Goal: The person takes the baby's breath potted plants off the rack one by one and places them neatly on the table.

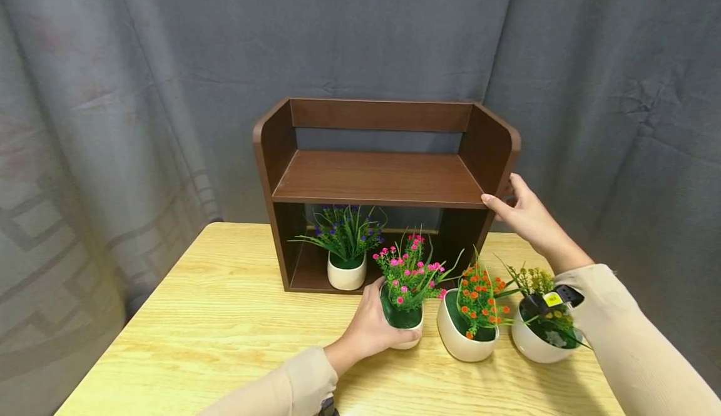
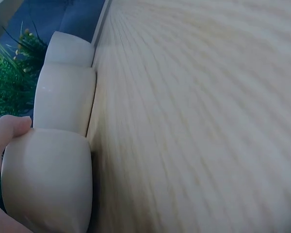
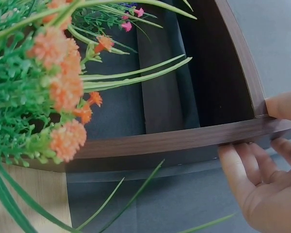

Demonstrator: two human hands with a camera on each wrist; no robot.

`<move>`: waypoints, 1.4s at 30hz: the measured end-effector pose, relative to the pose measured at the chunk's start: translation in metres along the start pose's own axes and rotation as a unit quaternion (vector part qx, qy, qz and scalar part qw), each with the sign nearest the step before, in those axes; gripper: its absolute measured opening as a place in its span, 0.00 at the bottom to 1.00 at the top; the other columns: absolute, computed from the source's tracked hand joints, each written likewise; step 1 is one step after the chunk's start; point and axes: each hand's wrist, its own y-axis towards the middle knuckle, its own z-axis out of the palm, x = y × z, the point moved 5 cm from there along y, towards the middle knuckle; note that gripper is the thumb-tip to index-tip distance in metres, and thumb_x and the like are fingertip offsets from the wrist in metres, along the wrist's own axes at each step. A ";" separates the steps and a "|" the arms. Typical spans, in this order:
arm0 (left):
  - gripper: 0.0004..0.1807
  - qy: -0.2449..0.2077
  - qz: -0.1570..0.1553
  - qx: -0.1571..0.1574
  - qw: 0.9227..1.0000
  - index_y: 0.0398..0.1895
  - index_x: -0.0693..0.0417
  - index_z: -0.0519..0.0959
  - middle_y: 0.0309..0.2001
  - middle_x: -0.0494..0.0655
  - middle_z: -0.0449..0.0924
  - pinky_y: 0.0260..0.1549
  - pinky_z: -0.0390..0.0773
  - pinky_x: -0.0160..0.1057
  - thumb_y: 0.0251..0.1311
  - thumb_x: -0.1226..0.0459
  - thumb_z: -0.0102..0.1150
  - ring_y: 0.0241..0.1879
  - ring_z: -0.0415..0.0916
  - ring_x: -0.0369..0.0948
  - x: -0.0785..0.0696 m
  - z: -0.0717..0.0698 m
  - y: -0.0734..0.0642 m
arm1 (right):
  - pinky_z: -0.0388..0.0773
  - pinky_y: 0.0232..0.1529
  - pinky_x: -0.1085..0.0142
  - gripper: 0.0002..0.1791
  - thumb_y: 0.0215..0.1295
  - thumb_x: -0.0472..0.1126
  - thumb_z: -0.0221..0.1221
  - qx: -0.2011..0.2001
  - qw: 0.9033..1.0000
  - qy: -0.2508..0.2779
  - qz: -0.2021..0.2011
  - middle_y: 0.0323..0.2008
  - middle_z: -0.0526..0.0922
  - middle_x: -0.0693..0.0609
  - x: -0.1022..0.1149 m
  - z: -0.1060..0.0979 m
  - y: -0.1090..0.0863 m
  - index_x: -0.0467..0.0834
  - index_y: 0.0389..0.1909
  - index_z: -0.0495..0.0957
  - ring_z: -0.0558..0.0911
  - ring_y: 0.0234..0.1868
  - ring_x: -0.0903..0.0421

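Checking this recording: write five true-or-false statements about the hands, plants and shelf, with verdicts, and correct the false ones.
1. The left hand grips the pink-flowered plant by its pot. True.
2. The right hand grips the right side of the shelf unit. True.
3. The plant on the shelf unit's lower level has white flowers. False: it is the purple-flowered plant.
4. The orange-flowered plant stands left of the yellow-flowered plant. True.
5. The yellow-flowered plant stands on top of the shelf unit. False: it stands on the table.
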 end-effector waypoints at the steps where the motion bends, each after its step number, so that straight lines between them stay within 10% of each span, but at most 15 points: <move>1: 0.65 -0.001 0.000 0.000 1.000 0.68 0.54 0.49 0.59 0.49 0.58 0.56 0.61 0.45 0.24 0.43 0.76 0.59 0.59 0.45 0.000 0.000 -0.001 | 0.74 0.34 0.71 0.33 0.64 0.53 0.53 0.000 1.000 -0.001 0.001 0.47 0.65 0.44 0.000 0.000 0.000 0.42 0.62 0.52 0.70 0.43 0.50; 42: 0.71 0.019 -0.007 0.005 1.000 0.70 0.53 0.47 0.63 0.48 0.50 0.55 0.61 0.51 0.19 0.33 0.70 0.63 0.48 0.46 0.004 -0.008 -0.016 | 0.74 0.34 0.71 0.34 0.64 0.53 0.53 -0.002 1.000 0.000 0.003 0.47 0.65 0.42 0.001 0.001 -0.002 0.42 0.63 0.51 0.69 0.44 0.49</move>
